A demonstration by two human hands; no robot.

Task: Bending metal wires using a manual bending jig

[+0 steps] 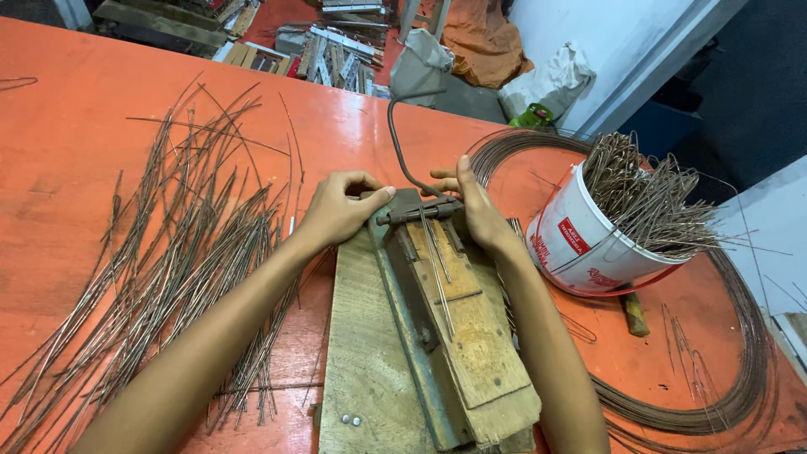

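Wires (437, 256), thin and straight, lie on top of a wooden block (458, 324) with their long way running from the far end, between the two hands, down toward the person. Their far tips sit under a small metal bar (418, 210) that goes across the block from side to side. The left hand (340, 206) is curled shut, with its thumb pressing on the left end of the bar. The right hand (475, 206) is held flat with fingers together, its thumb side touching the right end of the bar. So the wires start right between both hands and stretch away from them. A bent metal handle (395, 139) rises from the bar, just beyond the fingers. Left of the left hand, a big loose pile of straight wires (185, 252) covers the orange table (76, 92). Right of the right hand, very near, stands a white bucket (580, 244) full of bent wire pieces (643, 197), inside a big coil of wire (740, 370). Bare table shows beyond the left hand.
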